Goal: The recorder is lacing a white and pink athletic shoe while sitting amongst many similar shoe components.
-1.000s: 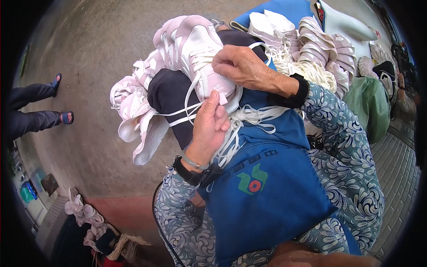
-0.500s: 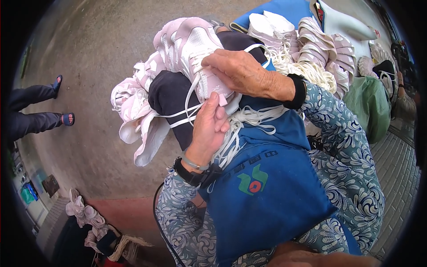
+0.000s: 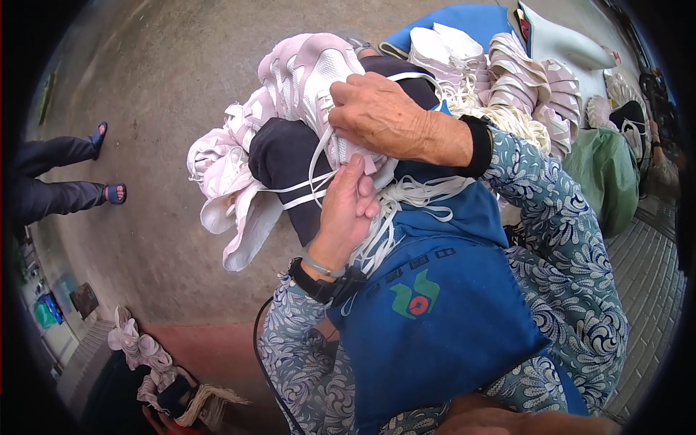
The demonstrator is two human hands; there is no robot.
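Observation:
On my lap lies a pale pink and white shoe upper [image 3: 304, 76], pulled over a dark form [image 3: 286, 156] and resting on my blue apron [image 3: 435, 319]. My right hand [image 3: 380, 119] lies across the upper and grips it together with the white laces. Just below it, my left hand [image 3: 349, 210] pinches the white laces [image 3: 395, 206] between thumb and fingers. A loose bunch of laces trails over the apron between the two hands. More pink upper pieces [image 3: 225, 188] hang down on the left side.
Stacks of pale shoe uppers [image 3: 507, 80] rest on a blue surface at the back right, beside a green bag [image 3: 602, 174]. Another person's legs in sandals [image 3: 72, 170] stand at left on the concrete floor. More uppers sit in a pile [image 3: 141, 351] at lower left.
My right hand has slid a little to the left across the shoe upper. My left hand stays on the laces, barely shifted.

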